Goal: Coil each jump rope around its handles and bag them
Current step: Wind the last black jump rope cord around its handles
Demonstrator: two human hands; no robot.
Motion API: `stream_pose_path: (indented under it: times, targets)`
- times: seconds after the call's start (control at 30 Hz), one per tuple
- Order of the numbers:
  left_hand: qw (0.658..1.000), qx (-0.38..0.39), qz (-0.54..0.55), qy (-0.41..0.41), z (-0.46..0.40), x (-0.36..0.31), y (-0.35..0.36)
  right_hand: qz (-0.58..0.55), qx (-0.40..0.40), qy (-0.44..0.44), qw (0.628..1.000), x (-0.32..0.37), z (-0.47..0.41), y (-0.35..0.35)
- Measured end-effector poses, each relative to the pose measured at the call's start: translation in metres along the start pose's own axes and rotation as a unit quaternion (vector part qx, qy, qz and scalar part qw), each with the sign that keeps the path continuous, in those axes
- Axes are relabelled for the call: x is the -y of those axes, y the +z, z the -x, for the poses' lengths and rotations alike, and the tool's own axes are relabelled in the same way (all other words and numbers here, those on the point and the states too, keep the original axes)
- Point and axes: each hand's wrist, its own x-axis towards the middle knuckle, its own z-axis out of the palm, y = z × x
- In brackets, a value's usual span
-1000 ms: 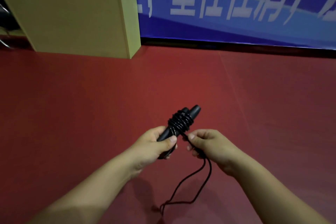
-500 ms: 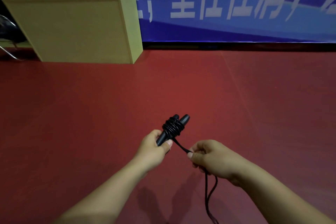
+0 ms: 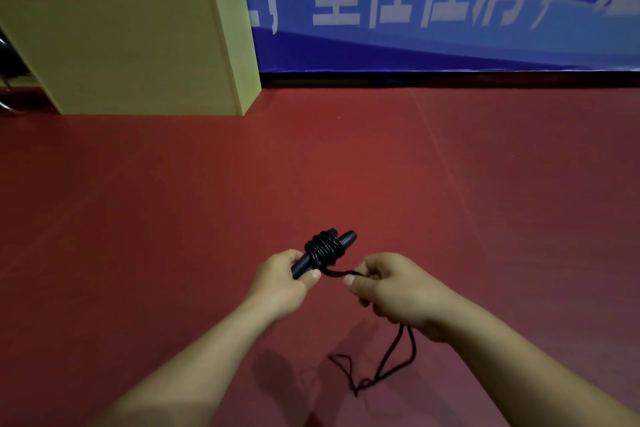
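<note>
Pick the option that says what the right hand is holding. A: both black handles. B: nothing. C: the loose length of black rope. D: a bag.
C: the right hand pinches the rope leading off the coil, with slack hanging below, while the left hand grips the handles.

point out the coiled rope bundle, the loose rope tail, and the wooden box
coiled rope bundle (image 3: 325, 248), head view, on the middle of the black wraps around the handles.
loose rope tail (image 3: 391, 355), head view, on a strand hanging below the right hand.
wooden box (image 3: 121, 52), head view, on its broad front face.
</note>
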Motion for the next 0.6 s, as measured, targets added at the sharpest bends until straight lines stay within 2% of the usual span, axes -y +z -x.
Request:
stream_pose_path:
  times: [0.13, 0.43, 0.6]
  targets:
    - [0.998, 0.022, -0.044, 0.031, 0.006, -0.004, 0.001, 0.007, -0.036, -0.029, 0.999, 0.002, 0.0, -0.003]
    - [0.974, 0.088, -0.135, 0.162, 0.02, -0.019, 0.002, 0.033, -0.126, -0.068, 0.989, -0.009, -0.01, -0.011]
    - [0.958, 0.145, -0.149, 0.199, 0.025, -0.026, -0.005, 0.05, -0.114, -0.126, 0.984, -0.02, -0.015, -0.018]
